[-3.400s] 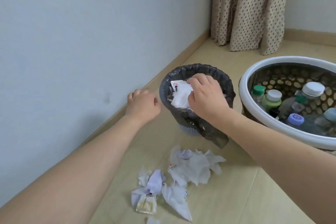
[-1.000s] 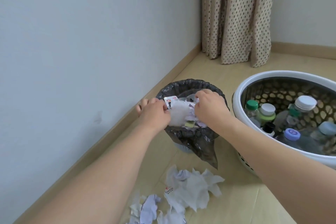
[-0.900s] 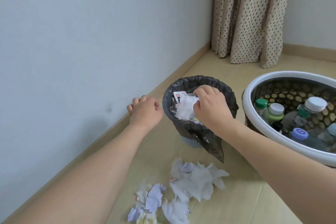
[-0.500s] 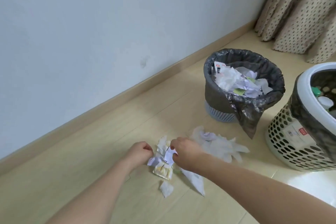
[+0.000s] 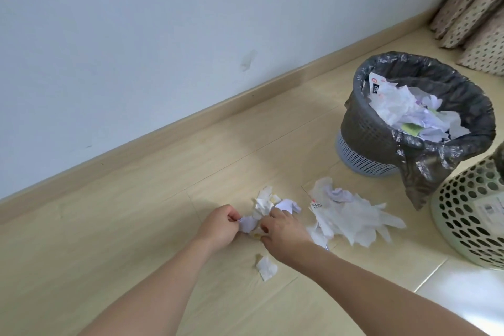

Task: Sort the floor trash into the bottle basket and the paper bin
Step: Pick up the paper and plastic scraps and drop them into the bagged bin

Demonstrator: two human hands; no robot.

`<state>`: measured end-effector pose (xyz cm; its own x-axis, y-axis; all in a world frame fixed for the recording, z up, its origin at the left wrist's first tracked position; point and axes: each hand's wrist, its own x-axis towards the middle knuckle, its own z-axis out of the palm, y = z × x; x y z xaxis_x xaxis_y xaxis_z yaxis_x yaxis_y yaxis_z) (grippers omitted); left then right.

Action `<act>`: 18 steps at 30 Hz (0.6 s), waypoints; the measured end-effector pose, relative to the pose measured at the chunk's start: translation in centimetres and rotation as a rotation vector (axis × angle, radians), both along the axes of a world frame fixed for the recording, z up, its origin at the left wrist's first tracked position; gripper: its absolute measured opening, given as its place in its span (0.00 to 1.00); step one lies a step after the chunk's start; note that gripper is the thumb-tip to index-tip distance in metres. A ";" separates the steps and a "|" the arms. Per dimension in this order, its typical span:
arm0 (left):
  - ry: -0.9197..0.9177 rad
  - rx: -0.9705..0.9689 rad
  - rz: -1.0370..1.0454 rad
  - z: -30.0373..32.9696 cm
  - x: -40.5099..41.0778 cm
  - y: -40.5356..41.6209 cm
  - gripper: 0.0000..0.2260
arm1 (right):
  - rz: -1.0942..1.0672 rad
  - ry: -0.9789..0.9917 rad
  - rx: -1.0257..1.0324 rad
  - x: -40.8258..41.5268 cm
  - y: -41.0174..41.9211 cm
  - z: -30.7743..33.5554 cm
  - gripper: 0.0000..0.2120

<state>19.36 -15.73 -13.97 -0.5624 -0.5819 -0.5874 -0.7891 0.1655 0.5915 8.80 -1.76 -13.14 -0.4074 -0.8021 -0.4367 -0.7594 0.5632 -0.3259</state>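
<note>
Change since the earlier frames: both hands are off the paper bin (image 5: pixel 381 128) and down at the floor scraps; the view is lower and turned left, so the bottle basket (image 5: pixel 474 215) shows only as a perforated wall at the right edge.

Landmark: paper bin.

- Paper bin: grey lattice body, dark liner bag (image 5: pixel 425 169) folded over the rim with a loose flap hanging down the near side. Filled close to the rim with crumpled white paper and one yellow-green piece.
- Bottle basket: just beside the bin, on its near right. Contents not visible.
- Large crumpled paper heap (image 5: pixel 351 215): on the floor (image 5: pixel 136 221) in front of the bin, near its base; white with some printed text.
- Small scrap cluster (image 5: pixel 268 206): further from the bin than the large heap, to its left.
- Left hand (image 5: pixel 219 226): at the far-left edge of that cluster, fingers curled, thumb and fingers pinching a pale lilac-white scrap (image 5: pixel 248 224).
- Right hand (image 5: pixel 283 229): just right of the left hand, between it and the large heap, fingers curled down onto the cluster and gripping paper there.
- Single white scrap (image 5: pixel 266 267): on the floor, nearer the camera than both hands, well apart from the bin.
- Wall (image 5: pixel 163 35) and skirting board (image 5: pixel 191 123): behind the bin.
- Dotted curtain (image 5: pixel 474 8): beyond the bin, top right.
</note>
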 end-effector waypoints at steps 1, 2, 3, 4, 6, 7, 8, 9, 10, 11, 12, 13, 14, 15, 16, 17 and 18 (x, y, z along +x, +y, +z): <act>0.002 -0.001 0.013 0.2 0.0 -0.3 0.02 | -0.024 -0.077 0.014 -0.4 -0.2 0.9 0.05; 0.006 -0.013 0.040 0.6 -0.2 -0.7 0.02 | -0.053 -0.160 0.009 -1.0 -0.4 2.0 0.10; 0.017 -0.030 0.074 1.3 -0.5 -1.2 0.04 | -0.091 -0.240 -0.017 -1.7 -0.5 3.5 0.13; 0.039 -0.044 0.107 2.1 -0.9 -1.7 0.04 | -0.116 -0.297 -0.051 -2.6 -0.8 5.5 0.14; 0.113 -0.083 0.138 4.8 -2.7 -2.6 0.04 | -0.129 -0.320 -0.122 -5.4 -1.1 9.8 0.10; 0.162 -0.117 0.138 6.5 -4.0 -2.8 0.03 | -0.167 -0.324 -0.176 -7.2 -1.1 11.9 0.07; 0.207 -0.167 0.126 8.3 -5.5 -2.9 0.02 | -0.223 -0.319 -0.242 -9.0 -1.0 14.1 0.08; 0.253 -0.230 0.096 10.2 -7.2 -2.8 0.01 | -0.288 -0.291 -0.317 -11.1 -0.6 16.1 0.09; 0.303 -0.289 0.057 12.0 -8.9 -2.5 0.01 | -0.347 -0.230 -0.383 -13.1 0.0 17.8 0.10; 0.360 -0.337 0.009 13.9 -10.8 -1.8 0.01 | -0.403 -0.137 -0.434 -15.0 0.8 19.5 0.11; 0.417 -0.368 -0.037 15.7 -12.8 -0.9 0.01 | -0.462 -0.036 -0.474 -16.9 1.8 21.0 0.12; 0.473 -0.381 -0.067 17.4 -14.7 0.1 0.02 | -0.532 0.035 -0.515 -18.6 2.9 22.2 0.13; 0.528 -0.390 -0.089 19.0 -16.9 1.2 0.02 | -0.605 0.073 -0.567 -20.2 4.2 23.2 0.12; 0.570 -0.400 -0.099 20.6 -19.1 2.5 0.02 | -0.660 0.092 -0.616 -21.6 5.4 23.8 0.10; 0.602 -0.411 -0.092 21.9 -21.1 3.6 0.02 | -0.694 0.113 -0.647 -22.6 6.3 24.1 0.08; 0.623 -0.423 -0.083 23.0 -22.9 4.7 0.02 | -0.718 0.135 -0.659 -23.4 6.9 24.0 0.07; 0.627 -0.429 -0.081 23.7 -24.5 5.7 0.02 | -0.735 0.151 -0.656 -24.1 7.4 23.7 0.07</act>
